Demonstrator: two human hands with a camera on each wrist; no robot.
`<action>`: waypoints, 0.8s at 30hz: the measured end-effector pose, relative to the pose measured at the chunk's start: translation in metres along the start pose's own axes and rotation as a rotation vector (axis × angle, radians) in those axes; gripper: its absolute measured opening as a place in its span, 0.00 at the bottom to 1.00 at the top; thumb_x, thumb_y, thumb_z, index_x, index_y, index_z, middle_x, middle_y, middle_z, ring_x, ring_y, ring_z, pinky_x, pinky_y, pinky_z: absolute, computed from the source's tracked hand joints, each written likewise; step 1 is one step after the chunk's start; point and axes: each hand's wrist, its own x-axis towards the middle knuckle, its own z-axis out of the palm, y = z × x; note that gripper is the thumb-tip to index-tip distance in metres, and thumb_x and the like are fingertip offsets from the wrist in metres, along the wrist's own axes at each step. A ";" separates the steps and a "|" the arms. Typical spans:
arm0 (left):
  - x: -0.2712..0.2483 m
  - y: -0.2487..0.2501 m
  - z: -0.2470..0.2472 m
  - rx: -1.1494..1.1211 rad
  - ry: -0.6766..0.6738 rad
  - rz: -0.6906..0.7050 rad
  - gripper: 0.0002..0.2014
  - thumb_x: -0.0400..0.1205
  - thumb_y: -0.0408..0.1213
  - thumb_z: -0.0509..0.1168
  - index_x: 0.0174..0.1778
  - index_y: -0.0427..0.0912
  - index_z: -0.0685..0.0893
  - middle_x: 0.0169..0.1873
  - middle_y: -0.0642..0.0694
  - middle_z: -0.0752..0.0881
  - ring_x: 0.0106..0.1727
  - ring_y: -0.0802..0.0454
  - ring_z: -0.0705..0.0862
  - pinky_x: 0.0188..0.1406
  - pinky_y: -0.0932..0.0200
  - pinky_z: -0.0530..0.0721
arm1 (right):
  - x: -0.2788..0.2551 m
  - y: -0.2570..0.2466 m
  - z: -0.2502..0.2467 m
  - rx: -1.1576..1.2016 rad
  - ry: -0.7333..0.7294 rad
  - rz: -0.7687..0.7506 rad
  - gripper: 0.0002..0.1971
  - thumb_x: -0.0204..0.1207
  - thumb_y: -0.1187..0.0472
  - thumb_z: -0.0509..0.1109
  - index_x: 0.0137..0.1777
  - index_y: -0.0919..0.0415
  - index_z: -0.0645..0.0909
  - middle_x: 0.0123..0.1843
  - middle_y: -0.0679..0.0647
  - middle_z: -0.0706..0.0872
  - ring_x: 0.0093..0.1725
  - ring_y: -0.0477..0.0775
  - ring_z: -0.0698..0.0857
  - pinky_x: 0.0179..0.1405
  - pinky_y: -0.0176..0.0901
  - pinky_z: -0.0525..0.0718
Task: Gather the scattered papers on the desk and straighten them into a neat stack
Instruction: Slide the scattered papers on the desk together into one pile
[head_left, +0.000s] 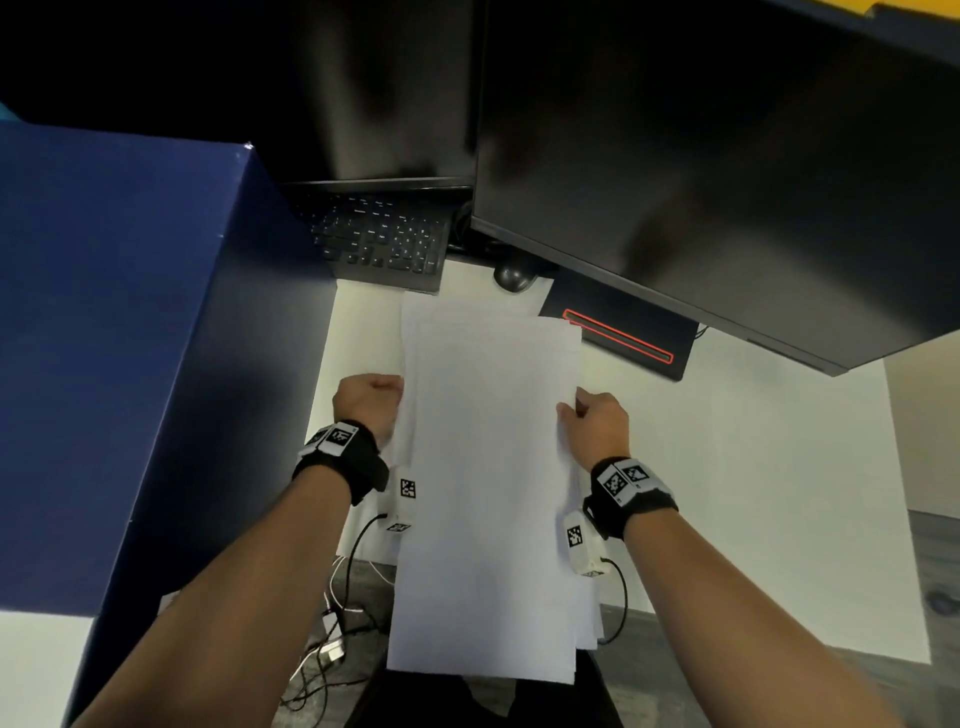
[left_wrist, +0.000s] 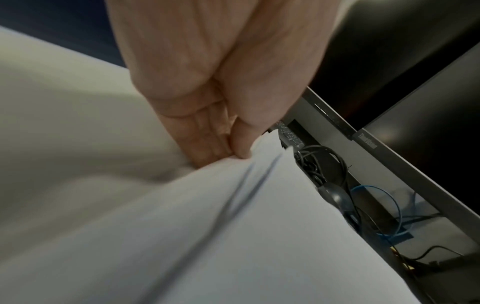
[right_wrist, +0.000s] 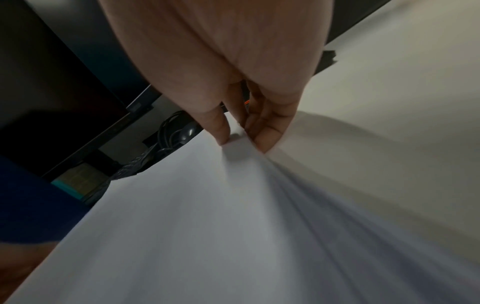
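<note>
Several white sheets of paper (head_left: 488, 467) are gathered into one loose pile, held lengthwise above the white desk (head_left: 753, 467). Their near end hangs past the desk's front edge, and the sheet edges do not line up. My left hand (head_left: 382, 397) pinches the pile's left edge, thumb against fingers (left_wrist: 207, 148). My right hand (head_left: 587, 415) pinches the right edge, thumb on top of the paper (right_wrist: 223, 135) and fingers under it. The wrist views show the sheet edges (right_wrist: 298, 185) fanned apart.
A dark blue partition (head_left: 130, 338) stands close on the left. A black keyboard (head_left: 384, 244), a mouse (head_left: 514, 275) and a large monitor (head_left: 701, 182) with its base (head_left: 628, 338) lie just beyond the paper. Cables (head_left: 332, 639) hang below the desk's edge.
</note>
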 end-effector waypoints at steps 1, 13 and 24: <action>-0.005 0.005 0.003 -0.007 0.014 0.016 0.04 0.75 0.36 0.73 0.41 0.49 0.92 0.43 0.51 0.93 0.46 0.48 0.91 0.52 0.58 0.89 | 0.001 -0.007 0.003 0.001 -0.013 -0.002 0.13 0.79 0.60 0.68 0.35 0.68 0.79 0.34 0.59 0.79 0.34 0.57 0.78 0.36 0.37 0.72; -0.063 -0.033 -0.015 0.427 -0.117 0.060 0.29 0.90 0.54 0.48 0.64 0.31 0.81 0.64 0.29 0.84 0.66 0.33 0.82 0.64 0.50 0.76 | -0.046 0.004 0.002 -0.242 -0.055 0.029 0.14 0.80 0.61 0.63 0.41 0.70 0.85 0.43 0.66 0.89 0.46 0.65 0.88 0.43 0.45 0.82; -0.065 -0.039 -0.009 0.252 0.054 0.001 0.42 0.72 0.67 0.67 0.74 0.40 0.73 0.67 0.39 0.84 0.66 0.38 0.83 0.67 0.45 0.82 | -0.050 0.004 -0.005 -0.058 -0.044 0.140 0.24 0.79 0.47 0.66 0.59 0.72 0.81 0.61 0.68 0.81 0.61 0.66 0.81 0.59 0.45 0.77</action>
